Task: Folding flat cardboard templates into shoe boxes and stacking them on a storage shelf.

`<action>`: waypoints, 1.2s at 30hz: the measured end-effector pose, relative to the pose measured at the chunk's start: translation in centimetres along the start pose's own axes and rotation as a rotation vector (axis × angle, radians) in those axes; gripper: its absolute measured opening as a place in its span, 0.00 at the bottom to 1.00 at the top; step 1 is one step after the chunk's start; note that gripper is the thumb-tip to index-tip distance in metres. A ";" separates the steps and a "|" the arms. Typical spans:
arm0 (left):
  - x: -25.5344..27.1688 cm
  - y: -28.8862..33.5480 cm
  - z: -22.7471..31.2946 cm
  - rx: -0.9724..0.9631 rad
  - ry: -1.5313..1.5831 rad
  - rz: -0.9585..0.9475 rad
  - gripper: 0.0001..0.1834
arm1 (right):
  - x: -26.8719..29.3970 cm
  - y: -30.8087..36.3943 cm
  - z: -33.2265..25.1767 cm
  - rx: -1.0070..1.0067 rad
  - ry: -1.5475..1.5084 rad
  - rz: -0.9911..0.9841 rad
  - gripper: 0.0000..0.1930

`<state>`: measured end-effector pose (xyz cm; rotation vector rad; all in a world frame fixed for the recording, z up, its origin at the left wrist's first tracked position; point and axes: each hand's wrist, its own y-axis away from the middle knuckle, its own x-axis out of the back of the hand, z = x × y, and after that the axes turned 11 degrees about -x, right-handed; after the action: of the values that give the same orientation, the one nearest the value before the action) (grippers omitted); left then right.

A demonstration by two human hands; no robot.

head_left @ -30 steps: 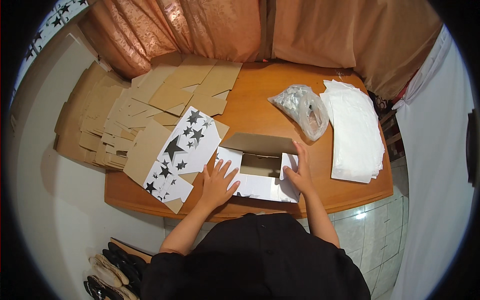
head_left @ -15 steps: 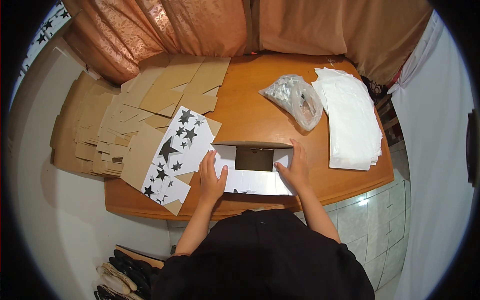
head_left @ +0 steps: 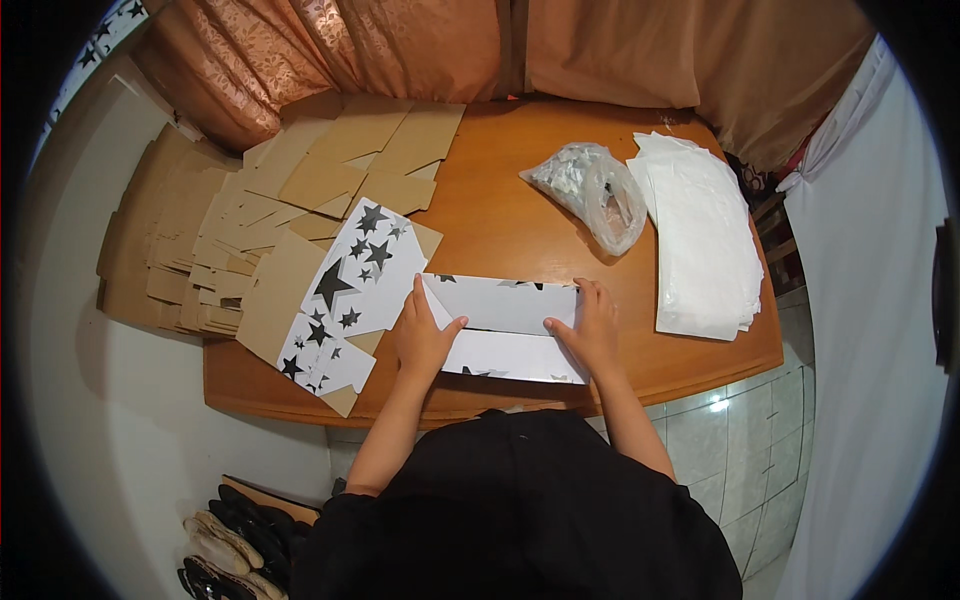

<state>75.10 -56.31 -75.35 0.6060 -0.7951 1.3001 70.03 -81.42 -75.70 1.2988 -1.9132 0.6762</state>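
A white cardboard box (head_left: 512, 357) with dark star prints sits at the table's near edge in front of me. Its two long top flaps are folded inward and cover most of the opening; a thin dark gap runs between them. My left hand (head_left: 426, 332) grips the left end, thumb on the top and fingers along the outside. At the right end my right hand (head_left: 591, 328) holds the box the same way, its thumb over the flaps. Beside my left hand lies a flat white box blank (head_left: 345, 280) with black stars, on top of brown cardboard.
Flat brown cardboard blanks (head_left: 250, 215) are piled over the table's left side. A clear plastic bag (head_left: 590, 195) with contents I cannot make out lies beyond the box. A stack of white sheets (head_left: 700, 240) rests at the right. Shoes (head_left: 240, 545) are on the floor, lower left.
The box's far flap, upright before, has come down with the near flap over the opening, so the brown inside no longer shows. Both hands stay at the box's ends.
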 end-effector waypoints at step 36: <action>-3.3 4.8 -4.5 0.162 0.865 0.026 0.34 | -1.3 2.7 7.6 -0.297 -0.811 -0.296 0.29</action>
<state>70.93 -53.91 -80.87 0.1114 0.0158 1.4802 65.83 -85.41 -81.39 1.7585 -2.2280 -0.3440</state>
